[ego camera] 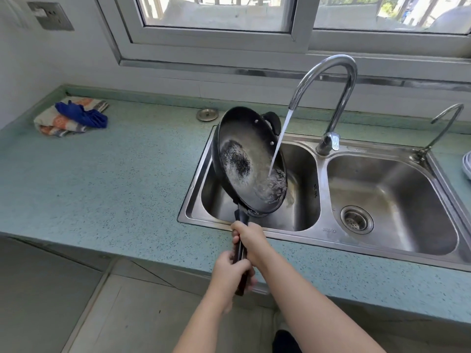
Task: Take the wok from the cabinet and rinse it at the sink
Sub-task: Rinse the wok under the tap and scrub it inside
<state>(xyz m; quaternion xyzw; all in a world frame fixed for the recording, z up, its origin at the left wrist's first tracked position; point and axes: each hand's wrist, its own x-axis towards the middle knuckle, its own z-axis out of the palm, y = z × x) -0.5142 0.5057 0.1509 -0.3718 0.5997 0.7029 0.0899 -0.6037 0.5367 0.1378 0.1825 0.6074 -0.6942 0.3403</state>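
The rinsing step is in hand: the wok (248, 161) is held tilted over the left basin of the sink (322, 229), under the stream from the faucet (328, 80). Its handle (240, 248) is gripped by both hands, right hand (251, 240) ahead, left hand (230, 272) behind. Next, the wok probably needs swirling and tipping so the water drains.

Bright daylight comes through the window (219, 14) at the top, overexposed outside. The steel sink (382, 240) shows soft glare. Shadows are faint. Focus is sharp at centre; the wide lens bends the countertop (102, 179) edges and frame lines.
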